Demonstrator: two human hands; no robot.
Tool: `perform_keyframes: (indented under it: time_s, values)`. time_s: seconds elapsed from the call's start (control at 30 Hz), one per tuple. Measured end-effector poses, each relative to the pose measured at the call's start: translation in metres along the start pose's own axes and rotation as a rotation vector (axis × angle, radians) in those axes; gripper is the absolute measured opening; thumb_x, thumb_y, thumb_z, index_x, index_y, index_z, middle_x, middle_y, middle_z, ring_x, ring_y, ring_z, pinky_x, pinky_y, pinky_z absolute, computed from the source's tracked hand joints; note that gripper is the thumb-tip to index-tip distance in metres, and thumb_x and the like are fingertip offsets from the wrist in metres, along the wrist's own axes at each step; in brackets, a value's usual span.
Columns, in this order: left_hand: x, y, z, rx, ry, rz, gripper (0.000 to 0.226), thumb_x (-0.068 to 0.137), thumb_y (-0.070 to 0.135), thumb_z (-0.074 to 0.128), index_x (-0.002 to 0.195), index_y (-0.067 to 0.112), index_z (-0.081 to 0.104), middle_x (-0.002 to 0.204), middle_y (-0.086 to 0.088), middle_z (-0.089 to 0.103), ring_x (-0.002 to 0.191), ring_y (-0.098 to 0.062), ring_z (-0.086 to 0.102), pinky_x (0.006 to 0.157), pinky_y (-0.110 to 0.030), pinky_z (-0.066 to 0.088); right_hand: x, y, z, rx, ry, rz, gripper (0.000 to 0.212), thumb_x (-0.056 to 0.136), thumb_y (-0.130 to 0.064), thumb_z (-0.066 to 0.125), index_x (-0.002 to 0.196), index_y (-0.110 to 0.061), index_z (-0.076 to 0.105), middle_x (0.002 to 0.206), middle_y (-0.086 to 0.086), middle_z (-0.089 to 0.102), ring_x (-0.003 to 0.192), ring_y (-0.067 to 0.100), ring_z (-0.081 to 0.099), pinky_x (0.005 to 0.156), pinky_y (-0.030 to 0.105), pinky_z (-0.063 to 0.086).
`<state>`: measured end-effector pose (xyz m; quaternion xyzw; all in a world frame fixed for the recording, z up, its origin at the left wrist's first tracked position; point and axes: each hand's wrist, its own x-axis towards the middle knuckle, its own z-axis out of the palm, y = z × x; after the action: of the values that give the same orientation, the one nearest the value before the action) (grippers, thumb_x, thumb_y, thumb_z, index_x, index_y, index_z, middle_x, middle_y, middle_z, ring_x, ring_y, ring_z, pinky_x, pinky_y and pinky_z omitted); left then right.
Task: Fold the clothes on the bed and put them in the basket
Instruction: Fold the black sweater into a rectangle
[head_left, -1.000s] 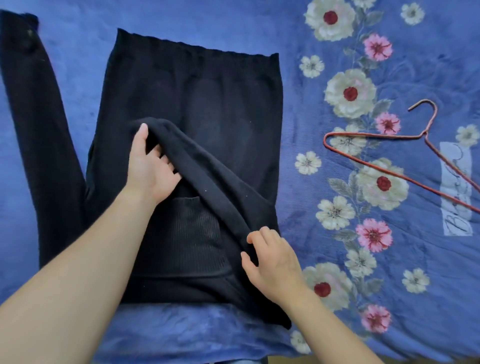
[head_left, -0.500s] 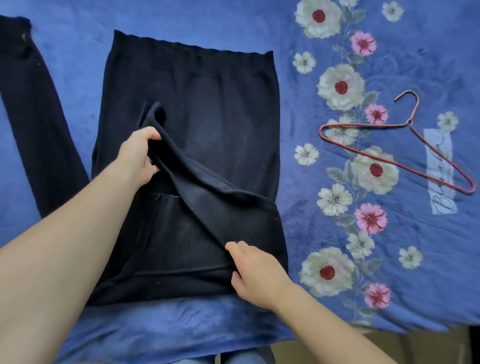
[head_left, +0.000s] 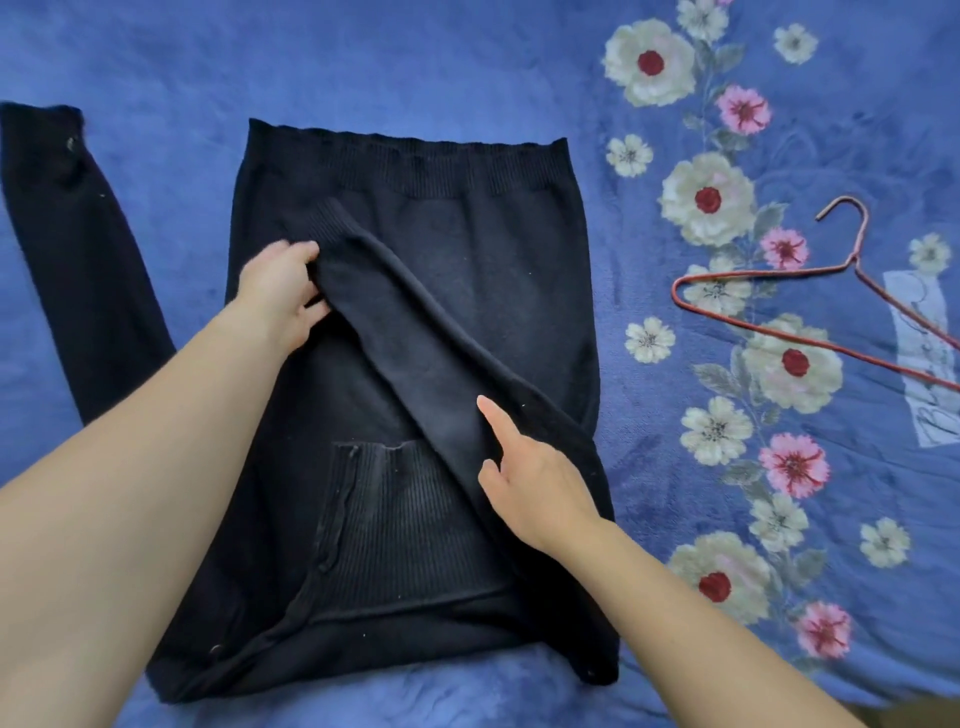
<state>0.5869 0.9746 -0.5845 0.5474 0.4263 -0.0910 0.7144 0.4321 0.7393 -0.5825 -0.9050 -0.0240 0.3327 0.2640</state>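
Head | left hand (head_left: 280, 296) grips soft black knit sleeve (head_left: 415, 353) | right hand (head_left: 540, 488) flat, fingers straight, on it

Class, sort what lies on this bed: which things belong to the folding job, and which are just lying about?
Job: black sweater; its folded sleeve, gripped by the left hand, touched by the right hand; its other sleeve, spread out.
Lying about: red wire hanger; blue floral blanket underneath.
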Motion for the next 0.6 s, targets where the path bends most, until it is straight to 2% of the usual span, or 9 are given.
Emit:
perform_keyframes:
  time_s: [0.1,0.17,0.23,0.27,0.33,0.4,0.47,0.53,0.6]
  values:
    - [0.008,-0.012,-0.014,0.121,0.054,0.031,0.032,0.096,0.006,0.053,0.126,0.015,0.055,0.108,-0.001,0.068,0.091,-0.011,0.068,0.079,-0.026,0.057,0.018,-0.009,0.006,-0.193,0.151,-0.123,0.062,0.093,-0.02,0.052,0.151,-0.025,0.031,0.099,0.002,0.054,0.089,0.026,0.056,0.074,0.041,0.05]
    - [0.003,-0.016,-0.028,0.343,0.122,0.228,0.039,0.092,0.008,0.056,0.131,0.016,0.052,0.108,0.001,0.066,0.094,-0.01,0.065,0.078,-0.02,0.054,0.032,-0.012,0.012,-0.323,0.302,-0.23,0.059,0.083,-0.018,0.064,0.141,-0.015,0.05,0.106,0.007,0.059,0.092,0.026,0.057,0.07,0.04,0.053]
    - [-0.009,-0.019,-0.047,0.617,0.196,0.47,0.035,0.089,0.009,0.053,0.124,0.018,0.055,0.113,0.004,0.062,0.096,-0.009,0.06,0.079,-0.014,0.047,0.05,-0.018,0.014,-0.395,0.313,-0.253,0.057,0.088,-0.028,0.057,0.142,-0.015,0.048,0.133,0.013,0.055,0.12,0.03,0.053,0.09,0.041,0.05]
    - [-0.015,-0.021,-0.062,0.7,0.239,0.56,0.034,0.089,0.009,0.052,0.121,0.018,0.056,0.115,0.004,0.058,0.1,-0.011,0.057,0.081,-0.012,0.043,0.059,-0.023,0.015,-0.427,0.281,-0.253,0.058,0.092,-0.035,0.046,0.147,-0.017,0.042,0.145,0.013,0.046,0.134,0.031,0.043,0.102,0.042,0.042]
    - [-0.023,-0.028,-0.096,0.796,0.383,0.683,0.035,0.087,0.006,0.053,0.12,0.013,0.056,0.122,-0.003,0.052,0.113,-0.02,0.049,0.09,-0.009,0.033,0.079,-0.034,0.017,-0.481,0.208,-0.266,0.063,0.095,-0.045,0.024,0.154,-0.022,0.025,0.159,0.01,0.026,0.148,0.03,0.02,0.117,0.044,0.024]
    - [-0.025,-0.038,-0.129,0.775,0.547,0.629,0.038,0.086,0.008,0.054,0.124,0.011,0.053,0.131,-0.01,0.047,0.121,-0.026,0.041,0.097,-0.011,0.025,0.097,-0.043,0.019,-0.533,0.183,-0.293,0.065,0.096,-0.047,0.017,0.156,-0.023,0.017,0.162,0.007,0.017,0.15,0.029,0.011,0.12,0.045,0.014]
    - [-0.027,-0.047,-0.152,0.678,0.644,0.409,0.042,0.09,0.016,0.056,0.131,0.014,0.048,0.139,-0.008,0.041,0.125,-0.025,0.035,0.101,-0.028,0.029,0.11,-0.053,0.022,-0.557,0.182,-0.327,0.063,0.097,-0.045,0.02,0.155,-0.02,0.02,0.162,0.007,0.019,0.149,0.031,0.015,0.12,0.047,0.017]
    - [-0.028,-0.053,-0.17,0.621,0.645,0.266,0.049,0.091,0.025,0.06,0.135,0.015,0.043,0.142,-0.008,0.036,0.128,-0.023,0.033,0.103,-0.033,0.03,0.118,-0.065,0.028,-0.578,0.169,-0.372,0.061,0.098,-0.041,0.024,0.154,-0.016,0.025,0.16,0.008,0.025,0.148,0.033,0.02,0.118,0.049,0.023]
    - [-0.026,-0.057,-0.186,0.633,0.598,0.239,0.06,0.087,0.032,0.066,0.139,0.017,0.038,0.138,-0.003,0.038,0.124,-0.019,0.037,0.106,-0.034,0.032,0.121,-0.075,0.039,-0.586,0.149,-0.378,0.061,0.099,-0.04,0.02,0.155,-0.015,0.019,0.161,0.007,0.021,0.149,0.033,0.016,0.119,0.05,0.02]
